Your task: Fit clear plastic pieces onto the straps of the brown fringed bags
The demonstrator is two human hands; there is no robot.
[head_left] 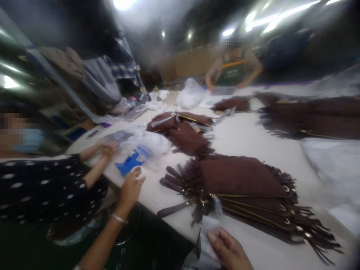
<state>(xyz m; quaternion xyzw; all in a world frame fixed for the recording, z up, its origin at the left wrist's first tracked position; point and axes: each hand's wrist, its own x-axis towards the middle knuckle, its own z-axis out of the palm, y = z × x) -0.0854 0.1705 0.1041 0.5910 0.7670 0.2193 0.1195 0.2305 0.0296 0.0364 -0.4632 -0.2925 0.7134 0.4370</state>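
My left hand (131, 190), with a bangle at its wrist, is right beside a blue tape dispenser (129, 162) near the table edge. Its fingers are bent together around something small and pale that blur hides. Between thumb and fingers, my right hand (227, 248) grips a white sheet of paper (208, 232) at the near edge. Just beyond that sheet lies a stack of brown fringed bags (239, 176), with gold zippers, rings and wrist straps (174, 176). Part of a dark strap hangs beside the sheet.
More brown bags lie mid-table (188, 137) and at the far right (323, 116). Clear plastic bags (157, 144) crumple behind the dispenser. A co-worker in a dotted top (42, 187) sits at left, hands on the table; another person (233, 73) works across it.
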